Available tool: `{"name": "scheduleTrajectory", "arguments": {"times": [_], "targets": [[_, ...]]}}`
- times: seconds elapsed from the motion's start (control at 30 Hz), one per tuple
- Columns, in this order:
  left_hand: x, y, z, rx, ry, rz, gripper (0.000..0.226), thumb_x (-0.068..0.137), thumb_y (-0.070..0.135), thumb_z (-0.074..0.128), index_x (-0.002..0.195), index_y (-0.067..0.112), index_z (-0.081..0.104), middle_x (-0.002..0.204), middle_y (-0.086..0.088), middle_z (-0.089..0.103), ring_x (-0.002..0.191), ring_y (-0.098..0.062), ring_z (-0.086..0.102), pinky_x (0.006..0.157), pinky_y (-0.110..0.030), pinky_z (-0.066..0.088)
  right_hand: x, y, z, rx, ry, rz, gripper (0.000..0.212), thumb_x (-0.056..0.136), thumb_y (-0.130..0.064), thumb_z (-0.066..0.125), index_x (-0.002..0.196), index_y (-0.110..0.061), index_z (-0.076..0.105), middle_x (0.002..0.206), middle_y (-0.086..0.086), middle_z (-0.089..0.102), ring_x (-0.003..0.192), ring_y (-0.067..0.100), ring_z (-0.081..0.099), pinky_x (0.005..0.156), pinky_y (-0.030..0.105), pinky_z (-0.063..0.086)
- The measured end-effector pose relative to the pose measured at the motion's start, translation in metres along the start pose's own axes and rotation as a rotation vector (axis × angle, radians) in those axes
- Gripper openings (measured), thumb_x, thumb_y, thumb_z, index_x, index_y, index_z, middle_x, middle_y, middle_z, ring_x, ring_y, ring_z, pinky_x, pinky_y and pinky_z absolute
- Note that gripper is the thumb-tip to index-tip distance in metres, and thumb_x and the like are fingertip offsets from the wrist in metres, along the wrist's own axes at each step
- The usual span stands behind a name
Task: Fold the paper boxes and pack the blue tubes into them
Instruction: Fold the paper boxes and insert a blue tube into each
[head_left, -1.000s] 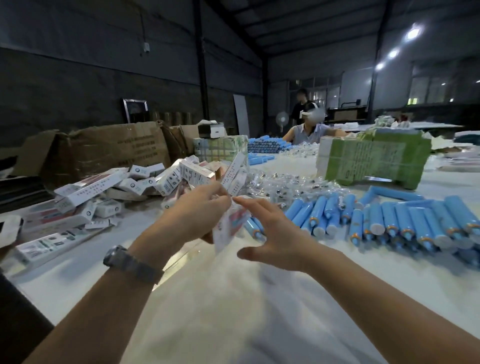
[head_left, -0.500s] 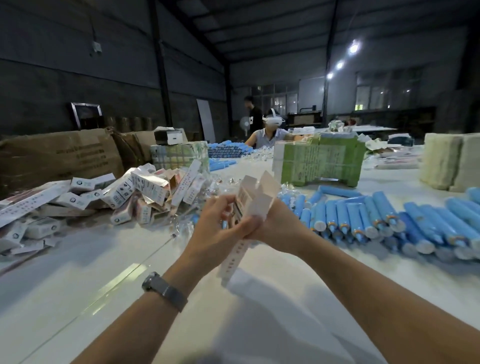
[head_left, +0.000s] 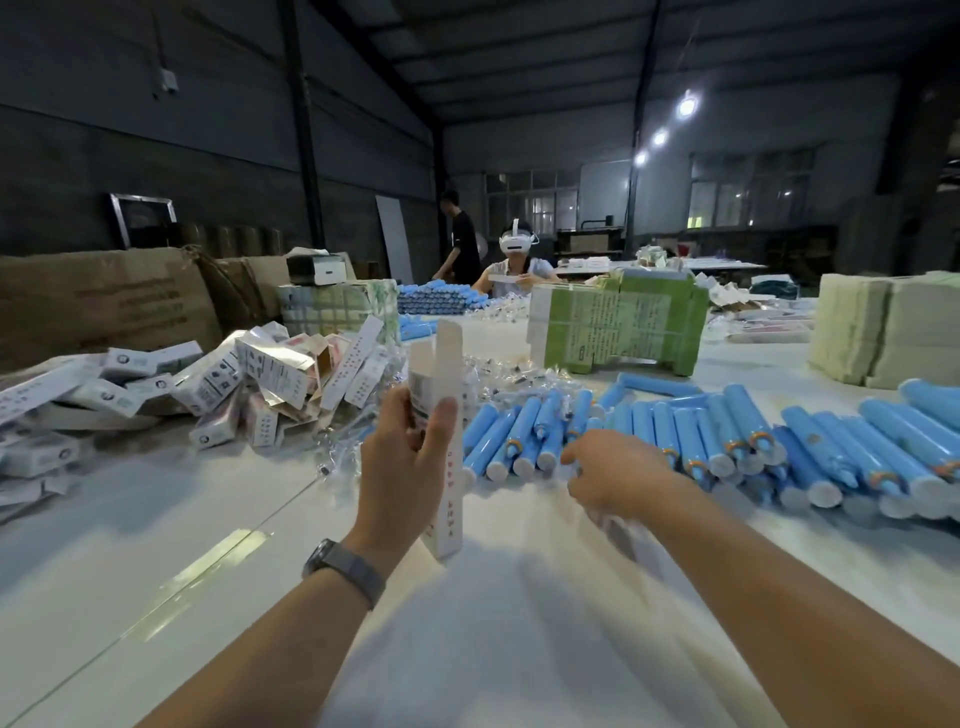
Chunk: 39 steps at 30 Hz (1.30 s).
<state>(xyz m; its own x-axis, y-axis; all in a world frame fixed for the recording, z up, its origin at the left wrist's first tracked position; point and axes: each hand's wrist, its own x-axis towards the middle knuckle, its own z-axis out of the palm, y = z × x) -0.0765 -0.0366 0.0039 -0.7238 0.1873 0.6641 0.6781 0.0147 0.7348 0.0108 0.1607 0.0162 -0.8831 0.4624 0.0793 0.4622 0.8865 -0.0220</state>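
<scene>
Here, a long white tabletop (head_left: 519, 623) stretches ahead of me in a dim warehouse, and I sit at its near edge with both bare arms reaching forward. Across its right half lies a wide spread of blue tubes (head_left: 691, 431), side by side in loose rows, their white caps mostly pointing toward me; I judge they lie that way so my right hand can take one without a stretch. On the left sits a jumbled heap of finished white boxes (head_left: 260, 379), well apart from the tubes, probably where packed ones get tossed.

My left hand (head_left: 402, 467) holds one paper box (head_left: 441, 415) upright between the two piles. It is tall, narrow and white, with red print down one side and small dark print near the top. Its top flap stands up open, so the mouth faces upward, ready, I think, for a tube to slide in. My left grip is closed around its middle, thumb on the front face, fingers curled behind.

My right hand (head_left: 618, 475) hovers low just beside the nearest tube caps, palm down. Its grip looks loosely curled; motion blur hides the fingertips, so I cannot tell whether it has a tube.
</scene>
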Motion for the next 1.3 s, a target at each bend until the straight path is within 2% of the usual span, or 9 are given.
{"name": "scheduleTrajectory", "arguments": {"times": [0.1,0.23,0.43,0.63,0.8,0.87,1.07,1.2,1.3], "targets": [[-0.002,-0.001,-0.002,0.009,0.001,0.046,0.05,0.085,0.065,0.044,0.102,0.019,0.054,0.083,0.002,0.07,0.073,-0.023,0.071,0.064,-0.048,0.058,0.004,0.001,0.012,-0.054,0.063,-0.006,0.03,0.089,-0.019,0.051,0.113,-0.027,0.066,0.119,0.002,0.062,0.11,0.028,0.061,0.087,0.036,0.048],[-0.005,0.004,0.001,0.036,0.01,0.09,0.046,0.084,0.062,0.056,0.103,0.02,0.05,0.084,0.035,0.064,0.069,0.006,0.065,0.054,-0.014,0.05,0.007,-0.002,0.017,-0.055,0.128,-0.014,0.024,0.09,-0.014,0.047,0.105,-0.019,0.066,0.112,0.007,0.064,0.103,0.03,0.062,0.074,0.032,0.042],[-0.009,0.002,-0.001,-0.035,-0.001,0.04,0.044,0.075,0.071,0.053,0.099,0.035,0.043,0.093,0.031,0.064,0.072,-0.004,0.067,0.063,-0.032,0.057,0.008,-0.001,0.014,0.122,0.284,-0.007,0.029,0.091,-0.013,0.044,0.104,-0.02,0.069,0.111,0.006,0.067,0.102,0.03,0.06,0.082,0.034,0.044],[-0.013,0.005,-0.004,-0.013,-0.098,0.06,0.051,0.069,0.056,0.069,0.107,0.052,0.035,0.102,0.037,0.058,0.088,0.006,0.064,0.065,-0.014,0.055,0.005,-0.006,0.0,0.432,0.495,-0.074,0.04,0.088,-0.001,0.05,0.12,-0.017,0.067,0.113,0.008,0.07,0.11,0.031,0.059,0.088,0.033,0.043],[-0.013,0.002,-0.008,0.026,-0.043,0.106,0.05,0.075,0.034,0.078,0.102,0.044,0.037,0.096,0.046,0.057,0.083,0.015,0.062,0.06,-0.004,0.047,-0.002,-0.011,-0.028,0.693,0.743,-0.168,0.035,0.093,-0.015,0.065,0.128,-0.014,0.063,0.1,0.008,0.074,0.085,0.025,0.069,0.083,0.044,0.055],[-0.014,0.002,-0.008,0.038,-0.013,0.137,0.051,0.074,0.032,0.08,0.099,0.043,0.037,0.095,0.04,0.061,0.083,0.015,0.063,0.059,-0.004,0.047,-0.009,-0.016,-0.045,0.755,0.849,-0.212,0.034,0.092,-0.022,0.067,0.125,-0.013,0.064,0.093,0.006,0.074,0.08,0.023,0.07,0.079,0.045,0.057],[-0.015,0.006,-0.006,0.077,0.041,0.205,0.068,0.074,0.017,0.085,0.103,0.042,0.029,0.102,0.025,0.055,0.086,0.016,0.06,0.058,-0.002,0.046,-0.039,-0.026,-0.097,1.279,0.998,-0.342,0.023,0.089,-0.021,0.071,0.108,-0.01,0.065,0.074,-0.01,0.069,0.062,0.0,0.062,0.062,0.02,0.05],[-0.016,0.014,-0.009,0.045,-0.028,0.21,0.044,0.087,0.053,0.065,0.113,0.036,0.035,0.094,0.028,0.06,0.08,0.003,0.063,0.057,-0.013,0.052,-0.06,-0.037,-0.117,1.582,1.012,-0.434,0.013,0.09,-0.013,0.07,0.097,-0.019,0.061,0.069,-0.005,0.07,0.058,0.007,0.059,0.053,0.021,0.049],[-0.02,0.015,-0.007,-0.007,-0.107,0.238,0.025,0.103,0.043,0.034,0.124,0.032,0.043,0.096,0.011,0.062,0.075,-0.012,0.064,0.053,-0.025,0.053,-0.066,-0.042,-0.122,1.507,1.128,-0.418,0.018,0.089,-0.012,0.07,0.097,-0.021,0.057,0.071,-0.01,0.068,0.065,0.006,0.064,0.062,0.024,0.054]]}}
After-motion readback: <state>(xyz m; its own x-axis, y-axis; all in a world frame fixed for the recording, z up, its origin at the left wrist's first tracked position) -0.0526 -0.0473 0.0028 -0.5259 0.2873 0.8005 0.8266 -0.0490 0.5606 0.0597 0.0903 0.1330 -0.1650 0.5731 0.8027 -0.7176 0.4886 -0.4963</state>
